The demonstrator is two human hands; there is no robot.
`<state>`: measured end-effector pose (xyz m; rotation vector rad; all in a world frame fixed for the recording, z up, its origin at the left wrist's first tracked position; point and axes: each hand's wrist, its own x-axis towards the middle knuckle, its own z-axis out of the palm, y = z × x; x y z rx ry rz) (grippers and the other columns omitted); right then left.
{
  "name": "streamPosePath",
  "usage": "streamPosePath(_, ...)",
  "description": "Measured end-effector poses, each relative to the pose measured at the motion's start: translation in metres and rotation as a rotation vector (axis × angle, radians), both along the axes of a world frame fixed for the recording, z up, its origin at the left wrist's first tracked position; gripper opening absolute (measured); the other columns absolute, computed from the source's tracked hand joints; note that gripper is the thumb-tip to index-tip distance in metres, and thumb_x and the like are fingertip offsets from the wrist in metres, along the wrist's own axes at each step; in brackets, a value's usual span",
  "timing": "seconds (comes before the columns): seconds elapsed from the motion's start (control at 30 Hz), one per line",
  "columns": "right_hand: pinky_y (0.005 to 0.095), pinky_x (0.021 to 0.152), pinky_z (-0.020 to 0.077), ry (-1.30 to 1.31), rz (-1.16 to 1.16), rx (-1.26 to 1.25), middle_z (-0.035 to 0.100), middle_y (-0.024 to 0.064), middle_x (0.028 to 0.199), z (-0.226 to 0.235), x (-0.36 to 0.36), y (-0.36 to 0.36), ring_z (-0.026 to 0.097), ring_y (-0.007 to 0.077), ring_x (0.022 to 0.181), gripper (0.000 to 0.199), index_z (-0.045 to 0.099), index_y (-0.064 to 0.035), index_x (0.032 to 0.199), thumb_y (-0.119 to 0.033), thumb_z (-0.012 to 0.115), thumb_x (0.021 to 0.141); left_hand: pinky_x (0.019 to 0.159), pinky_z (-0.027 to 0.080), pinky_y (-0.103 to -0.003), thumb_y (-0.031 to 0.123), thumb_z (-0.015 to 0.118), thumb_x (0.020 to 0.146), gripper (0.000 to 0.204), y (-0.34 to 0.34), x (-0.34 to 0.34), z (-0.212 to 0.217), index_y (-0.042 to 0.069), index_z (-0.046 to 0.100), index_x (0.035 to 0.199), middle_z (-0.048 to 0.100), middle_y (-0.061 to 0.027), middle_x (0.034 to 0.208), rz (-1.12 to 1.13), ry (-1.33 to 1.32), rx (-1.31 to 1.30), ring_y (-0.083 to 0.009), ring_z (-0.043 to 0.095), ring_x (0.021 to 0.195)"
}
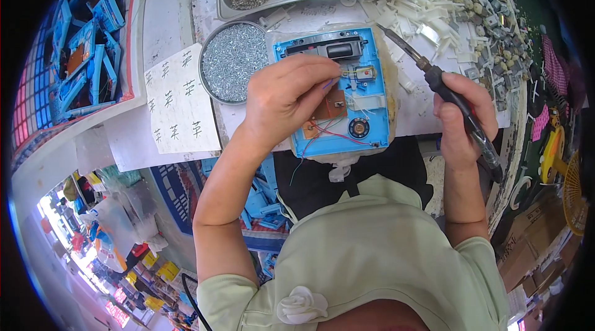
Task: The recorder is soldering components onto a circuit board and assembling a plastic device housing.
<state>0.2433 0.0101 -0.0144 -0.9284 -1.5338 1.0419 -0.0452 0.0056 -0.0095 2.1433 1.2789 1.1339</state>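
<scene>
A blue plastic device casing [374,52] lies with its inside up in front of me. It holds a black part at the far side, a brown circuit board [328,108], a round black speaker [358,127] and thin red and green wires. Over the casing, my left hand [288,95] pinches its fingertips together near a small metal-framed part [361,74]. What the fingertips hold is too small to tell. My right hand [466,114] grips a black-handled tool [462,90] with a slim metal shaft. Its tip points away, just beyond the casing's right edge, touching nothing I can make out.
A round dish of small screws [232,61] stands left of the casing, beside a paper sheet [180,105]. Beyond is a metal tray [291,5] of small metal parts. White and grey plastic pieces [427,8] heap at far right. Blue casings [93,52] fill a bin at left.
</scene>
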Motion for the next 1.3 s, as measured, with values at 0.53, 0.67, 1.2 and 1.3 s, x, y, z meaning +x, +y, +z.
streamPosePath(0.53, 0.0243, 0.079, 0.0502, -0.079, 0.022, 0.02, 0.072, 0.0108, 0.103, 0.009, -0.008, 0.001, 0.065, 0.0139, 0.087, 0.034, 0.068, 0.0038, 0.117, -0.015, 0.078, 0.09, 0.074, 0.058, -0.032, -0.001, 0.077, 0.078, 0.021, -0.013, -0.021, 0.0, 0.006, 0.076, 0.099, 0.074, -0.0097, 0.099, -0.041, 0.176, 0.057, -0.0246, 0.073, 0.087)
streamPosePath(0.67, 0.0247, 0.079, 0.0512, -0.097, 0.037, 0.033, 0.072, 0.0113, 0.103, 0.01, -0.011, 0.001, 0.067, 0.0148, 0.088, 0.034, 0.068, 0.0038, 0.116, -0.015, 0.078, 0.089, 0.069, 0.054, -0.028, -0.003, 0.075, 0.082, 0.017, -0.012, -0.008, -0.001, 0.003, 0.076, 0.097, 0.074, -0.0096, 0.094, 0.053, -0.023, -0.089, -0.0187, 0.07, 0.081)
streamPosePath(1.2, 0.0283, 0.052, 0.0382, -0.177, 0.153, 0.225, 0.06, 0.0082, 0.071, 0.016, -0.012, 0.008, 0.053, 0.0155, 0.057, 0.024, 0.069, 0.0039, 0.105, -0.006, 0.075, 0.084, 0.054, 0.045, -0.025, -0.002, 0.078, 0.078, 0.012, -0.018, 0.019, -0.012, 0.002, 0.072, 0.087, 0.063, -0.0065, 0.087, 0.326, -0.024, 0.043, -0.0117, 0.057, 0.065)
streamPosePath(1.3, 0.0292, 0.051, 0.0375, -0.181, 0.188, 0.239, 0.059, 0.0075, 0.068, 0.015, -0.018, 0.009, 0.052, 0.0169, 0.055, 0.023, 0.069, 0.003, 0.104, -0.008, 0.076, 0.085, 0.056, 0.05, -0.03, 0.001, 0.079, 0.076, 0.013, -0.016, 0.018, -0.015, 0.005, 0.071, 0.085, 0.061, -0.0078, 0.088, 0.336, 0.007, 0.111, -0.0202, 0.061, 0.066)
